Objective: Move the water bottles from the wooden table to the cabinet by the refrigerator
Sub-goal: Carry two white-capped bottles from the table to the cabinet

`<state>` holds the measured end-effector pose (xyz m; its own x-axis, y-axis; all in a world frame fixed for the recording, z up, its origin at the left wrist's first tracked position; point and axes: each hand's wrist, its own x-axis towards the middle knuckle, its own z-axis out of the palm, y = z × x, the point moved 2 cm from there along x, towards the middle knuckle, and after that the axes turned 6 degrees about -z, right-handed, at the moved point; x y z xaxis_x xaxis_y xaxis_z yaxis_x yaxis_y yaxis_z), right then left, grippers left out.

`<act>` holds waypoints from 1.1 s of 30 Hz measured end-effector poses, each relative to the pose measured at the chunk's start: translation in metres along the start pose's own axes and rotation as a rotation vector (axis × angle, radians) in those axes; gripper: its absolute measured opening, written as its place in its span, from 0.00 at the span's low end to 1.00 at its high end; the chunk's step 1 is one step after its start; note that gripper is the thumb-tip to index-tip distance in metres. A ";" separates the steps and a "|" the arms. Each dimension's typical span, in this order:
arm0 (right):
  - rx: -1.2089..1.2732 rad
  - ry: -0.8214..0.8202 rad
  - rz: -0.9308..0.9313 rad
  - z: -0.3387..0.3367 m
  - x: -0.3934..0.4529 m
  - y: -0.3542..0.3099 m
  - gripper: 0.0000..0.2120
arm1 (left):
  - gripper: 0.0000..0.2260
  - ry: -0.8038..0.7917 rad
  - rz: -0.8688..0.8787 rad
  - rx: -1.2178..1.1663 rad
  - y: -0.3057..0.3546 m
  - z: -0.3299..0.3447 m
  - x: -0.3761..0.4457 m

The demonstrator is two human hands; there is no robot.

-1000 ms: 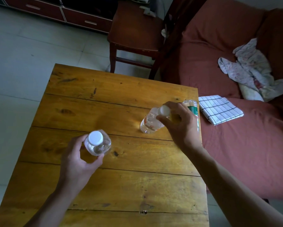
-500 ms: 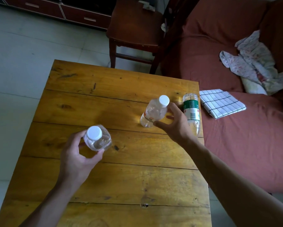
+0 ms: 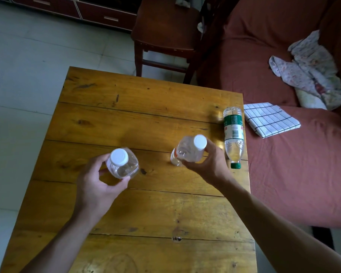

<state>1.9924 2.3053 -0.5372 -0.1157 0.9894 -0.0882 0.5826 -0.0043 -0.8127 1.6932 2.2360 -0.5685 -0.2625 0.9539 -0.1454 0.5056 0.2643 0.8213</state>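
Left hand (image 3: 98,186) gripping bottle (image 3: 122,164), right hand (image 3: 209,164) gripping tilted bottle (image 3: 189,150); green-label bottle (image 3: 233,134) lying at table (image 3: 126,115) right edge.

Both forearms bare to frame edge; left grip (image 3: 98,186), right grip (image 3: 209,164) ungloved.

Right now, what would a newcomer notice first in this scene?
Two hands over the yellow plank wooden table: the left hand holds a clear white-capped bottle, the right hand another tilted white-capped bottle. A green-labelled plastic bottle lies flat at the table's right edge.
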 end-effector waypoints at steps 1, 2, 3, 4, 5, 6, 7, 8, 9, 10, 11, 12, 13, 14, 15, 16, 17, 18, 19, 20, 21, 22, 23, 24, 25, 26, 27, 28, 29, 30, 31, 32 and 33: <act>-0.013 -0.014 -0.010 0.001 -0.008 0.001 0.28 | 0.30 -0.006 -0.003 0.008 0.000 0.000 -0.002; -0.023 -0.022 -0.015 0.002 -0.016 0.001 0.29 | 0.29 -0.014 -0.002 0.015 0.000 0.000 -0.005; -0.030 -0.027 -0.015 0.004 -0.024 0.002 0.30 | 0.29 -0.026 0.001 0.015 0.001 0.000 -0.008; -0.034 -0.032 -0.013 0.005 -0.032 0.001 0.30 | 0.29 -0.038 0.004 0.012 0.002 0.001 -0.012; -0.035 -0.036 -0.011 0.007 -0.041 0.002 0.30 | 0.29 -0.050 0.009 0.010 0.004 0.002 -0.017; -0.032 -0.036 -0.010 0.008 -0.049 0.002 0.30 | 0.29 -0.059 0.017 0.011 0.005 0.003 -0.022; -0.027 -0.037 -0.009 0.010 -0.056 0.003 0.30 | 0.30 -0.065 0.026 0.012 0.006 0.004 -0.027; -0.024 -0.038 -0.008 0.011 -0.063 0.003 0.30 | 0.30 -0.072 0.033 0.009 0.007 0.005 -0.030; -0.024 -0.035 -0.006 0.012 -0.067 0.004 0.31 | 0.30 -0.074 0.039 0.004 0.008 0.007 -0.032; -0.023 -0.027 0.003 0.013 -0.070 0.004 0.31 | 0.30 -0.064 0.044 0.006 0.009 0.008 -0.033; -0.015 -0.016 0.016 0.015 -0.072 0.004 0.31 | 0.30 -0.047 0.047 0.016 0.010 0.010 -0.034; -0.009 0.001 0.028 0.017 -0.073 0.004 0.31 | 0.30 -0.027 0.052 0.030 0.012 0.012 -0.035; -0.006 0.020 0.036 0.018 -0.073 0.003 0.30 | 0.31 -0.012 0.057 0.043 0.014 0.014 -0.035; -0.004 0.038 0.041 0.020 -0.073 0.002 0.29 | 0.31 -0.002 0.058 0.055 0.016 0.016 -0.035; 0.001 0.050 0.047 0.022 -0.073 0.002 0.29 | 0.32 0.006 0.051 0.067 0.019 0.017 -0.036; 0.006 0.059 0.050 0.024 -0.073 0.003 0.28 | 0.33 0.011 0.040 0.076 0.019 0.018 -0.036; 0.011 0.064 0.053 0.025 -0.074 0.004 0.29 | 0.34 0.014 0.026 0.082 0.020 0.019 -0.036; 0.015 0.067 0.055 0.026 -0.076 0.005 0.30 | 0.35 0.013 0.012 0.085 0.020 0.020 -0.035; 0.020 0.070 0.056 0.026 -0.077 0.006 0.31 | 0.35 0.009 0.001 0.089 0.020 0.020 -0.035; 0.026 0.073 0.056 0.027 -0.078 0.007 0.32 | 0.35 0.007 -0.005 0.093 0.020 0.020 -0.035; 0.031 0.075 0.054 0.027 -0.079 0.007 0.32 | 0.34 0.005 -0.007 0.098 0.019 0.020 -0.035; 0.032 0.079 0.050 0.027 -0.080 0.006 0.31 | 0.34 0.004 -0.006 0.104 0.019 0.020 -0.034; 0.028 0.085 0.047 0.027 -0.080 0.006 0.31 | 0.34 0.002 -0.006 0.108 0.019 0.019 -0.034; 0.021 0.091 0.045 0.027 -0.080 0.006 0.31 | 0.33 0.000 -0.007 0.112 0.019 0.019 -0.034; 0.013 0.098 0.047 0.027 -0.079 0.006 0.31 | 0.32 -0.001 -0.006 0.114 0.019 0.018 -0.034; 0.006 0.104 0.050 0.026 -0.078 0.006 0.30 | 0.31 0.002 -0.002 0.116 0.020 0.018 -0.035; 0.000 0.110 0.053 0.026 -0.077 0.005 0.30 | 0.31 0.007 0.004 0.117 0.023 0.016 -0.035; -0.009 0.118 0.056 0.024 -0.077 0.005 0.30 | 0.30 0.011 0.006 0.116 0.026 0.015 -0.037; -0.017 0.128 0.060 0.022 -0.077 0.004 0.29 | 0.30 0.012 0.004 0.114 0.030 0.014 -0.038; -0.019 0.137 0.063 0.019 -0.077 0.002 0.29 | 0.30 0.011 0.001 0.110 0.035 0.012 -0.040; -0.011 0.142 0.065 0.015 -0.078 -0.001 0.29 | 0.30 0.011 0.001 0.105 0.040 0.009 -0.042; 0.001 0.144 0.065 0.011 -0.079 -0.005 0.30 | 0.30 0.010 0.001 0.099 0.046 0.006 -0.043; 0.008 0.146 0.064 0.006 -0.080 -0.011 0.30 | 0.29 0.009 0.002 0.091 0.053 0.001 -0.045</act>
<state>1.9902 2.2251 -0.5249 0.0400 0.9977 -0.0555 0.5784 -0.0684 -0.8129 1.7331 2.2074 -0.5189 -0.2685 0.9532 -0.1390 0.5783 0.2749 0.7681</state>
